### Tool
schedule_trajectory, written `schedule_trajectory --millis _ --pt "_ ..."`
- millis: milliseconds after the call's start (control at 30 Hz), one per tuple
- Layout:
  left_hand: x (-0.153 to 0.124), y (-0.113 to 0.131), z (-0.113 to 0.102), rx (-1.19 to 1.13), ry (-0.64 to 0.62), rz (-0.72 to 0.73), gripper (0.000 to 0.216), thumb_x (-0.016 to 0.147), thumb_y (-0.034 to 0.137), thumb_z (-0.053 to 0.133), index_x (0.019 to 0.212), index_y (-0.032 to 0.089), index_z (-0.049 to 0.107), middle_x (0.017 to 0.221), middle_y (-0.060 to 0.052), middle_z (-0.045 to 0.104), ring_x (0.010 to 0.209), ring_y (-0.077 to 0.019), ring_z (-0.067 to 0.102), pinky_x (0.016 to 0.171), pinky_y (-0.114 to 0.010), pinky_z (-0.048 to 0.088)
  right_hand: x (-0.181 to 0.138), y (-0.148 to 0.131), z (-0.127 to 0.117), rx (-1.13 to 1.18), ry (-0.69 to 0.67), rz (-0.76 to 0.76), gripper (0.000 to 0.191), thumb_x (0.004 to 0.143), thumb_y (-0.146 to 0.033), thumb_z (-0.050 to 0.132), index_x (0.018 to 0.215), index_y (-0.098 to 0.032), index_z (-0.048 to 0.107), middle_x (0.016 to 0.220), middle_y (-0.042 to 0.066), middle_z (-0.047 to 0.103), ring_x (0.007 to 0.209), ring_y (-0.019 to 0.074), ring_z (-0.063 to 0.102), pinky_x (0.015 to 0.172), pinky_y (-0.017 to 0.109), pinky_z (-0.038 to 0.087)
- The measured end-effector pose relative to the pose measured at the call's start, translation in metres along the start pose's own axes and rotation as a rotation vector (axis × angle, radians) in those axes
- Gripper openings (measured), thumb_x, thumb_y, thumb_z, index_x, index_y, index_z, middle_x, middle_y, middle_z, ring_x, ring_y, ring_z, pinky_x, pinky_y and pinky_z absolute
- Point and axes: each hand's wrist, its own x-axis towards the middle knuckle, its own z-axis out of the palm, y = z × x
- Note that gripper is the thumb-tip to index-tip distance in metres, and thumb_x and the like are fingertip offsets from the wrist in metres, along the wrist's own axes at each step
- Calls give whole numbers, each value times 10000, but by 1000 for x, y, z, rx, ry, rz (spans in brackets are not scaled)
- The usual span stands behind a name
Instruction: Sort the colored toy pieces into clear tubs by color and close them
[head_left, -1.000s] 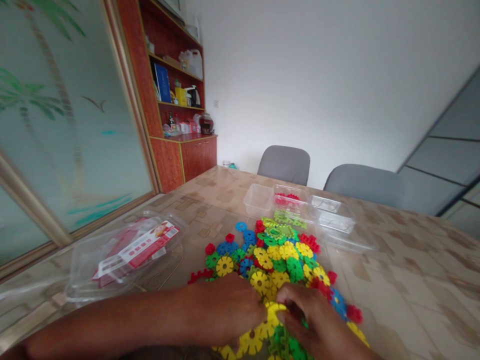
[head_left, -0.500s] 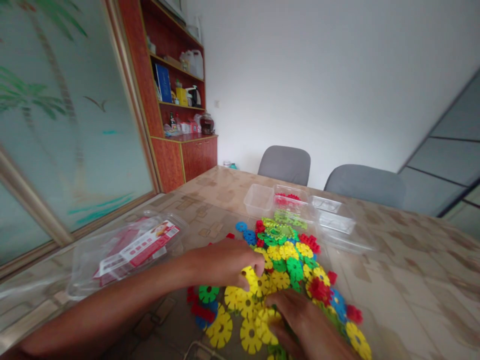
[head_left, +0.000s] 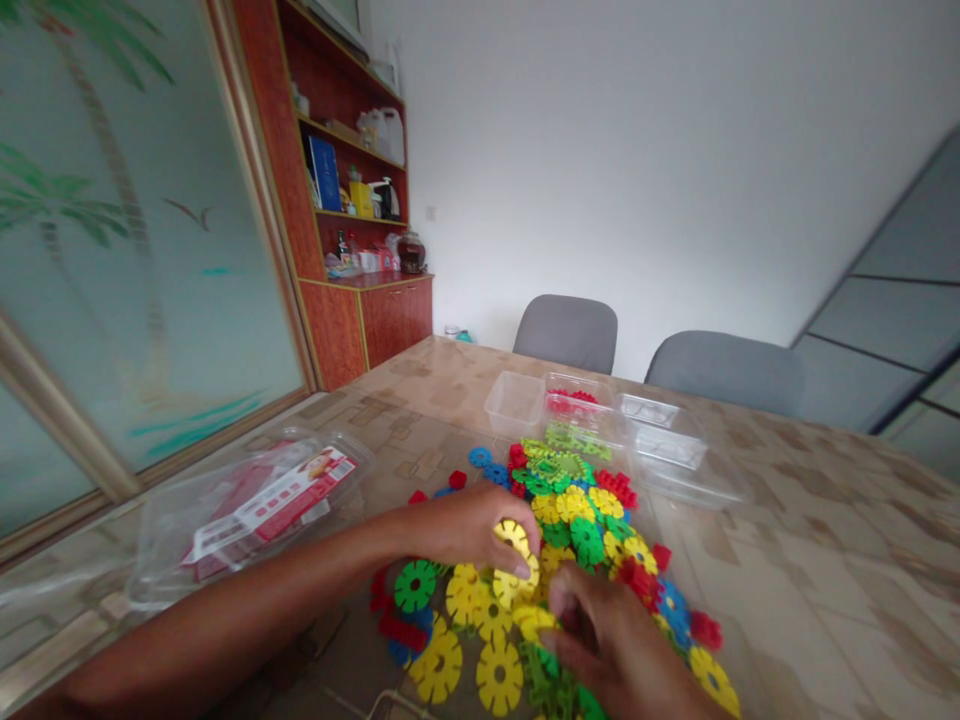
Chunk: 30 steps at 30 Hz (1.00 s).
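Note:
My left hand (head_left: 472,525) reaches over a heap of notched plastic discs, its fingers closed on yellow notched discs (head_left: 514,578). Close by on the right, my right hand (head_left: 611,640) pinches another yellow notched disc (head_left: 535,622) between thumb and fingers. Both hands are only a short gap apart above the heap. Around them lie loose yellow discs (head_left: 500,677), a green disc (head_left: 415,586) and red pieces (head_left: 405,633). Green pieces (head_left: 551,682) show below the right hand's fingers. How many discs each hand has cannot be made out.
Behind the heap stand a clear plastic tub (head_left: 516,402) and a compartment tray (head_left: 581,400) with red and light green pieces. Clear packaging with a printed label (head_left: 277,505) lies on the left of the patterned table (head_left: 840,560). Two grey chairs (head_left: 566,332) stand at the far side.
My right hand has lifted a yellow disc from the heap, uncovering green pieces beneath. My left hand has turned slightly, with the yellow discs still in its fingers.

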Motion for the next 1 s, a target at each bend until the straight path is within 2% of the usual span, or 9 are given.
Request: schedule_trajectory --millis 100,233,333,467,567,700,800,900,1000 --pt "3 -5 3 -114 -76 -34 395 742 448 696 1007 158 651 836 -7 655 535 -101 570 496 -185 389 5 4 -5 179 83 76 196 834 -235 522 715 -232 366 550 -93 356 489 89 359 462 211 234" --pt "7 -8 9 66 38 89 311 702 356 744 925 147 682 835 -19 676 709 -148 603 599 -195 403 9 9 -5 321 115 110 262 854 -372 537 722 -236 356 512 -108 334 452 78 328 439 205 220" --pt "8 -9 15 135 81 148 245 715 279 727 919 150 684 857 -20 687 753 -154 610 652 -204 412 9 12 0 355 91 133 292 835 -421 569 722 -234 374 500 -111 349 431 73 338 418 193 242" --pt "8 -6 20 184 115 155 241 725 252 693 944 153 669 844 -17 684 740 -148 608 629 -203 411 9 12 3 446 61 206 318 824 -501 555 767 -243 377 531 -102 431 394 76 404 371 177 302" --pt "6 -3 17 216 160 119 209 745 241 657 930 147 668 835 -20 684 736 -154 607 637 -214 414 9 10 -4 462 117 177 302 850 -528 501 836 -241 405 584 -79 471 445 94 457 398 188 352" --pt "7 -4 -5 198 285 71 211 770 260 638 943 140 659 865 -18 679 776 -168 604 669 -229 421 10 8 -20 339 210 75 266 889 -487 446 931 -224 437 567 -74 436 498 114 436 451 216 330" --pt "15 -9 -34 132 398 42 192 799 263 625 926 120 648 872 -24 667 817 -180 599 700 -241 439 10 9 -29 339 204 81 282 884 -491 450 950 -218 445 567 -74 417 499 116 406 462 229 308" --pt "30 -12 -67 99 507 -75 165 807 238 644 897 100 639 846 -38 644 822 -194 595 721 -284 473 10 11 -33 371 208 90 308 869 -514 479 952 -217 473 584 -72 387 521 118 395 476 231 296" --pt "46 -9 -91 70 560 -92 250 888 289 582 1065 113 590 1038 -69 607 904 -213 599 768 -367 512 11 13 -36 364 194 72 321 865 -524 488 942 -212 500 604 -63 386 532 116 382 481 230 295"
